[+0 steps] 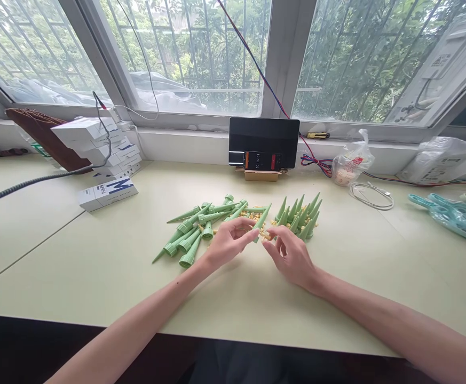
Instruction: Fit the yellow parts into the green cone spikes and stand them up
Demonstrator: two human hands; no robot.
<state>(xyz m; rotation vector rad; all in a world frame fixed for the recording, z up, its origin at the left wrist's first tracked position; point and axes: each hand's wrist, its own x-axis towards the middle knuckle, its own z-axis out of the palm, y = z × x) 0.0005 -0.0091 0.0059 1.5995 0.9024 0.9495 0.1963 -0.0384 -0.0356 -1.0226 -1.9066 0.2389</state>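
Observation:
My left hand point(228, 241) grips a green plastic watering spike point(263, 217), its point tilted up and to the right. Close beside it, my right hand point(294, 260) pinches a small yellow plastic valve point(265, 234) against the spike's lower part; whether the two are joined cannot be made out. Left of my hands lies a loose pile of green spikes point(191, 250) with wide ribbed collars. To the right, a group of spikes point(301, 216) stands points up, with yellow pieces at their sides. More small yellow valves point(250, 216) lie behind my left hand, partly hidden.
A phone point(261, 161) showing a timer leans on a black screen point(263, 133) at the back. White boxes point(108, 193) are on the left. A white cable point(371, 196), a plastic bag point(353, 162) and teal plastic parts point(449, 213) lie on the right.

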